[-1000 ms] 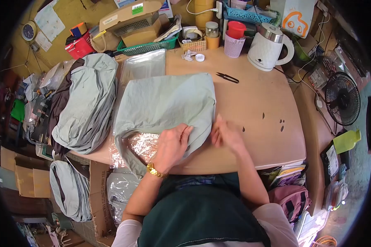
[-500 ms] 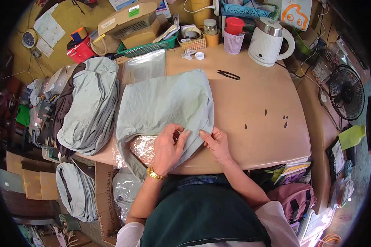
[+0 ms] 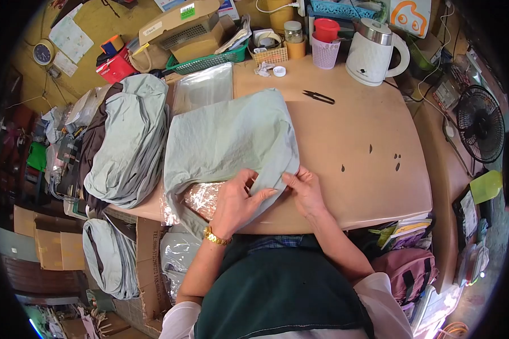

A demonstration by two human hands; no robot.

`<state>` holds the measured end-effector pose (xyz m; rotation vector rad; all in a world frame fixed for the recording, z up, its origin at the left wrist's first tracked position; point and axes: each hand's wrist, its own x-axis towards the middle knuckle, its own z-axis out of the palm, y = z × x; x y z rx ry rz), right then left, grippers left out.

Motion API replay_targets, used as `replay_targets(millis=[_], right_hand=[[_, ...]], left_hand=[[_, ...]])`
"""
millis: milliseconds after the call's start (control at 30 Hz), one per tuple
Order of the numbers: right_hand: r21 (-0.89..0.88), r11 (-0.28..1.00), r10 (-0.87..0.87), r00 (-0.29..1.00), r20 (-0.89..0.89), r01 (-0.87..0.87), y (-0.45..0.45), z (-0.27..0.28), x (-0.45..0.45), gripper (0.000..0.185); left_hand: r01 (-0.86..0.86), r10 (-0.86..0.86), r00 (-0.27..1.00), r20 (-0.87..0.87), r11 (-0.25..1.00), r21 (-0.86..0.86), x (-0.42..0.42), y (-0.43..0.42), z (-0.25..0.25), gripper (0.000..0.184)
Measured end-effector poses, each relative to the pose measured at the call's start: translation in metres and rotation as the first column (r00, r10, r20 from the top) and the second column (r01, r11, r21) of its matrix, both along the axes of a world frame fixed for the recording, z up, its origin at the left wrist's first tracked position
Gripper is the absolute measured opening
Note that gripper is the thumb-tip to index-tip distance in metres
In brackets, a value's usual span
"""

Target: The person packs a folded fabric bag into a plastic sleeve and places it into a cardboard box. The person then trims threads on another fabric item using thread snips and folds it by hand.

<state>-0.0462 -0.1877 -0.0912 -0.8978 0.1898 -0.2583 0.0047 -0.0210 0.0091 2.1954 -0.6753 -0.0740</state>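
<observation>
A pale grey-green cloth piece [image 3: 232, 127], looped like a wide band or cover, lies on the tan table [image 3: 356, 198] in front of me. My left hand [image 3: 240, 198] pinches its near edge, thumb pointing right and fingers curled into the fold. Close by on the right, my right hand [image 3: 304, 192] grips the same edge between thumb and fingers near the lower right corner. Clear plastic wrap [image 3: 203, 199] shows through the opening left of my left hand. The cloth's exact kind cannot be made out.
A stack of similar folded cloth [image 3: 127, 141] lies to the left. Clear plastic bags [image 3: 203, 90] sit behind the cloth. Black thread snips [image 3: 319, 97] rest at the back, near a white electric kettle [image 3: 373, 53]. A black fan [image 3: 481, 124] stands at far right.
The whole view has shifted slightly. My left thumb stretches further right along the edge, and my right hand has slid a little along the cloth's corner. Both still hold the cloth.
</observation>
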Motion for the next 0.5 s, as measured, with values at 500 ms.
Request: replay_targets(millis=[500], right_hand=[[0.004,0.988,-0.156,0.987,-0.039,0.156,0.006,0.016,-0.002,0.024]], left_hand=[[0.223,-0.180,0.962,-0.206,0.952,0.210,-0.018,0.038,-0.004,0.031]])
